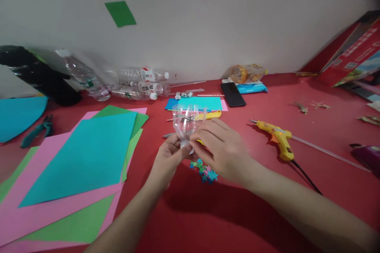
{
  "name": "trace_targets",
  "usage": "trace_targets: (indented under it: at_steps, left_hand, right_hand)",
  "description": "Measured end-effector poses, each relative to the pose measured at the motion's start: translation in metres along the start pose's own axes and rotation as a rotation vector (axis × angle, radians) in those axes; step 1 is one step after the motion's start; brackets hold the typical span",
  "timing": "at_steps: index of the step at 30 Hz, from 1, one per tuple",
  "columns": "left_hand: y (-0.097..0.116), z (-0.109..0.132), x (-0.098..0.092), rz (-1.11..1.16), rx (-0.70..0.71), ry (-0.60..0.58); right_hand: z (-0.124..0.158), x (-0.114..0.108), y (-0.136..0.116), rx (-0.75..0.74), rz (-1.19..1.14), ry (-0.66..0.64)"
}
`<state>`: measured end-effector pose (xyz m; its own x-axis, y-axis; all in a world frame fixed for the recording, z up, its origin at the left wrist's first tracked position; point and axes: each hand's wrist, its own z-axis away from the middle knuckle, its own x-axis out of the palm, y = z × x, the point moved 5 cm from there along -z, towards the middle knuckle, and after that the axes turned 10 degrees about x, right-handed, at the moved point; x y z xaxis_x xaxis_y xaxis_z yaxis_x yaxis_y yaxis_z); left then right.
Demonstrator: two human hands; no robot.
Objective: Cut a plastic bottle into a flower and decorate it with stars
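My left hand (170, 156) is closed round the narrow neck of a see-through cut plastic bottle top (185, 121). Its wide cut end points up, with the rim slit into strips. The fingers of my right hand (222, 148) are pinched together at the same neck, against my left fingertips. Just beneath my hands, a little pile of paper stars (210, 174) in blue, green, pink and red lies on the red table (190, 221). Behind the bottle top is a yellow utility knife (212, 115). Scissors blades (168, 135) show partly beside my left hand.
To the right lies a yellow hot glue gun (276, 134) with its cord. Coloured paper sheets (86, 154) and pliers (40, 129) cover the left. Plastic bottles (133, 93), a black flask (38, 75) and a phone (233, 95) stand or lie along the wall.
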<state>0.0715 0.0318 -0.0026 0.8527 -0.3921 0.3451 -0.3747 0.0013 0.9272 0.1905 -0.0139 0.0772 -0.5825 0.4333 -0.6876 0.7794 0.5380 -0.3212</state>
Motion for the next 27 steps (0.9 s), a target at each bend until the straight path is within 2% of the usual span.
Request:
trace_targets:
  at_steps: [7, 13, 17, 22, 27]
  left_hand:
    - [0.001, -0.001, 0.002, 0.061, -0.052, 0.02]
    - [-0.003, 0.001, -0.003, 0.084, -0.089, 0.027]
    - [-0.003, 0.002, -0.002, 0.084, -0.123, 0.034]
    - [-0.001, 0.002, 0.002, 0.102, -0.149, 0.015]
    - [-0.003, 0.004, 0.003, 0.118, -0.171, -0.003]
  right_hand:
    - [0.001, -0.004, 0.0, -0.034, -0.017, 0.004]
    - [-0.004, -0.013, 0.01, 0.076, -0.117, 0.038]
    - [-0.008, -0.023, 0.019, 0.129, -0.102, 0.079]
    - [-0.013, -0.03, 0.023, 0.121, -0.084, 0.134]
    - [-0.014, -0.029, 0.025, 0.143, -0.043, 0.121]
